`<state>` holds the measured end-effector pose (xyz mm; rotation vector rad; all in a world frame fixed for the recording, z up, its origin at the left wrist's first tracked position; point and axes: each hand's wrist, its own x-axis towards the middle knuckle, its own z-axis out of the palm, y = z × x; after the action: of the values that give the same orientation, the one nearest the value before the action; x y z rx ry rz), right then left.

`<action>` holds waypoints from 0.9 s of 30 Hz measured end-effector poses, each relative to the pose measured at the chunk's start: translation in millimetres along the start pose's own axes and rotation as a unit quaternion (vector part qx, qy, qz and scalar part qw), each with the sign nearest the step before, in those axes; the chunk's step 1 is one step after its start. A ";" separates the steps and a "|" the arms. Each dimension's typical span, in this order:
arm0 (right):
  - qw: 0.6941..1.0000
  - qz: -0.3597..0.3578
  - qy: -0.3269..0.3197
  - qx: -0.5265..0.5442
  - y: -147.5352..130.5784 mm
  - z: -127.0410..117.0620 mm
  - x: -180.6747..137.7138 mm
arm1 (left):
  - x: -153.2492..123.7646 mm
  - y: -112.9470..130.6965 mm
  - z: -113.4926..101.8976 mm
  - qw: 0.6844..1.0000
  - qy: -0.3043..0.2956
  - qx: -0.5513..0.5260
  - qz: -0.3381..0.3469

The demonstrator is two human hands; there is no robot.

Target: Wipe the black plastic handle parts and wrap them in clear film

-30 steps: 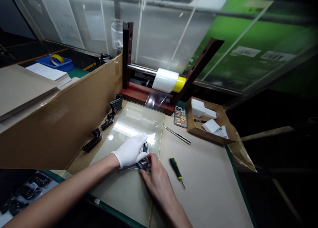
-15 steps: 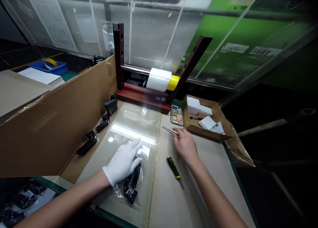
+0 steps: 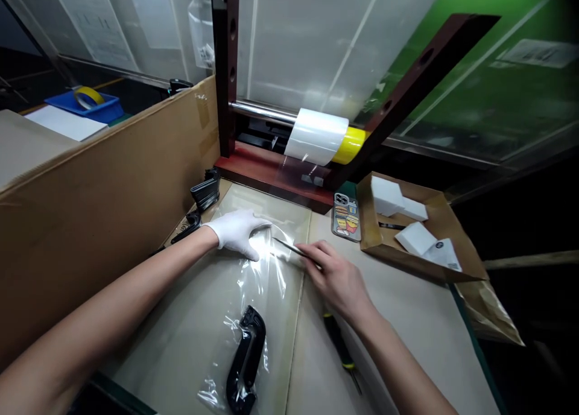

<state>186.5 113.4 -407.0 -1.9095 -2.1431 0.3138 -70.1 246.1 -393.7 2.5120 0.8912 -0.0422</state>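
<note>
My left hand (image 3: 239,233), in a white glove, lies over the far end of a clear plastic bag (image 3: 246,285), its fingers stretched out and thumb apart. Inside the near part of the bag is a curved black plastic part (image 3: 246,361) that looks like a handle. Bare and closed, my right hand (image 3: 337,276) grips slim metal tweezers (image 3: 289,246). Their tips point left at the bag's far end, close to the gloved fingers. Under my right forearm is a green-and-yellow screwdriver (image 3: 338,342), lying on the table.
A dark red wooden stand (image 3: 271,167) at the back carries a roll of clear film (image 3: 316,136). To its right are a phone (image 3: 346,217) and a cardboard tray (image 3: 407,264) with white boxes. A cardboard wall (image 3: 113,210) runs along the left, with black parts (image 3: 205,189) beside it.
My left hand has moved from the black part to the far end of the bag. The tweezers in my right hand have come to the bag's far end. The view has shifted closer.
</note>
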 end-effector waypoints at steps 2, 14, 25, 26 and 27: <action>0.999 -0.031 -0.005 -0.012 -24.1 10.2 22.8 | 3.1 -3.0 -1.9 0.999 -0.031 0.001 0.010; 0.999 0.037 -0.010 -0.023 17.9 -2.6 -10.9 | 7.1 -11.5 5.1 0.999 -0.033 -0.009 -0.011; 0.976 0.044 -0.158 0.141 -81.7 -7.2 23.9 | 1.3 -1.5 4.6 0.997 -0.009 -0.068 -0.041; 0.975 0.030 -0.159 0.154 -86.9 -17.7 13.2 | -4.8 2.1 2.1 0.996 -0.008 -0.088 -0.031; 0.975 0.012 -0.147 0.164 -92.5 -27.4 3.1 | -13.4 7.3 -0.4 0.994 -0.011 -0.105 -0.016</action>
<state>108.3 105.5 -350.8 -1.7863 -2.0770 0.9438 -76.2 233.5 -387.8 2.2979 0.8800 0.0130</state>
